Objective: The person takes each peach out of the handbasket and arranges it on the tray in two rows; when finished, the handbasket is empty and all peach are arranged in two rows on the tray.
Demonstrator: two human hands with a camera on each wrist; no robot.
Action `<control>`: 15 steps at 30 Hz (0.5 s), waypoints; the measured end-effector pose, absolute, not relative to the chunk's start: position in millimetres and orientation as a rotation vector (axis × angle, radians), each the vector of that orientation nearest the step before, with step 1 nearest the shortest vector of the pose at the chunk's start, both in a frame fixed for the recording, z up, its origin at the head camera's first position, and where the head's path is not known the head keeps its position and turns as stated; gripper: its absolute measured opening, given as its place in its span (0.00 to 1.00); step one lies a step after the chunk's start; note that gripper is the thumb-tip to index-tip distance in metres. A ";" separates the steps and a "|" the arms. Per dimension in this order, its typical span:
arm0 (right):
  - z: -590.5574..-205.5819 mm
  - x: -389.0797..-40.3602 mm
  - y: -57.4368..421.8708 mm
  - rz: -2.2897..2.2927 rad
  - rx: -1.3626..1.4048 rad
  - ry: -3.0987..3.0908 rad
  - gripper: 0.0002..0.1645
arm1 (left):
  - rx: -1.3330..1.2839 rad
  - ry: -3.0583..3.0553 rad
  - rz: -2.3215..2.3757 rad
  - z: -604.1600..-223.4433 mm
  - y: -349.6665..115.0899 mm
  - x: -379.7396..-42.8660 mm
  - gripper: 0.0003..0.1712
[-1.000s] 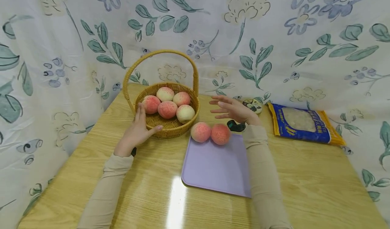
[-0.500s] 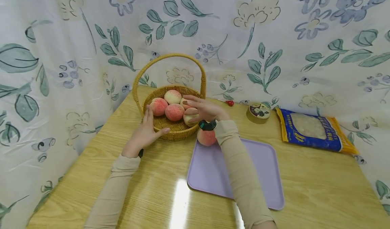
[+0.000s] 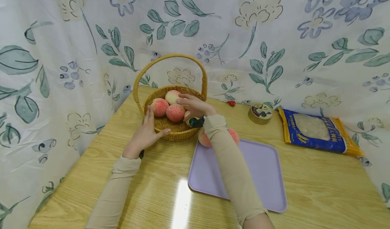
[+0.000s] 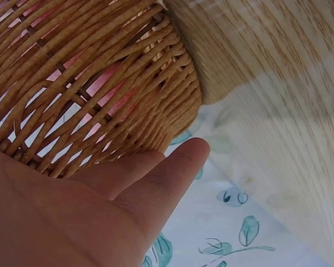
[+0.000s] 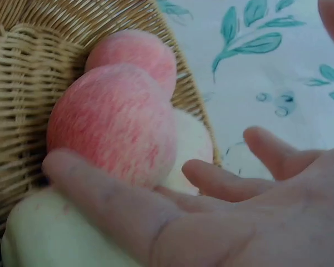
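A wicker basket [image 3: 179, 136] with a tall arched handle holds several peaches. Two reddish ones, a left peach [image 3: 159, 107] and a middle peach [image 3: 175, 113], lie near a paler back peach [image 3: 172, 97]. My left hand [image 3: 141, 137] rests along the basket's left side, fingers straight and thumb stretched out toward the front rim. Over the basket's right part, my right hand [image 3: 196, 106] reaches in among the peaches. In the right wrist view its extended fingers lie between a reddish peach [image 5: 114, 122] and a pale peach [image 5: 61, 228]. This hand partly hides the peaches beneath it.
A lilac tray [image 3: 210, 175] lies right of the basket, with two peaches at its far edge, partly behind the right sleeve. Farther back are a small red item [image 3: 231, 103], a round tin [image 3: 260, 113] and a blue-and-yellow packet [image 3: 320, 131]. Floral cloth [image 3: 225, 26] hangs behind the table.
My right hand has moved left from above the tray's far edge into the basket, among the peaches. My left hand stays at the basket's side. The head view has shifted slightly.
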State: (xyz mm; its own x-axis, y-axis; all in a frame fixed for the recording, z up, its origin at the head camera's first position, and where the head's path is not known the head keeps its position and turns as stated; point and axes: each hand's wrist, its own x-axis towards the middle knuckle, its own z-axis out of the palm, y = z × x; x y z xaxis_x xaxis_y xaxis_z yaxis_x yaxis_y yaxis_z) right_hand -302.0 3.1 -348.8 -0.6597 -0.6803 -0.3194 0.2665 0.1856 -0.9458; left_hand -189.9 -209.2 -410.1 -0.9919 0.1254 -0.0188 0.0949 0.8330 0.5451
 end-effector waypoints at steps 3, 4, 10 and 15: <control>-350.1 -305.1 -2.2 -1.519 -0.361 1.783 0.42 | 0.176 2.954 0.874 -410.4 -209.1 -189.7 0.67; -350.3 -306.0 -2.8 -1.496 -0.352 1.806 0.42 | 0.177 2.955 0.872 -410.4 -209.1 -189.6 0.67; -347.5 -309.9 -2.7 -1.333 -0.399 1.896 0.38 | 0.179 2.948 0.879 -409.0 -208.8 -187.7 0.67; -344.4 -310.8 -9.2 -1.289 -0.396 1.963 0.38 | 0.177 2.938 0.893 -407.8 -207.6 -188.4 0.66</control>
State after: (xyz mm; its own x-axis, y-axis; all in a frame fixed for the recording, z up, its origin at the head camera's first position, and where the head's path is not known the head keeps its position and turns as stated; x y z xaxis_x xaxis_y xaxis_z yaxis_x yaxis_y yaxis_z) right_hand -310.8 -9.2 -344.4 -0.6771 -0.6094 -0.4124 0.1362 0.4470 -0.8841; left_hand -188.4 -207.6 -407.8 -0.9913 0.1286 -0.0292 0.0906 0.8251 0.5576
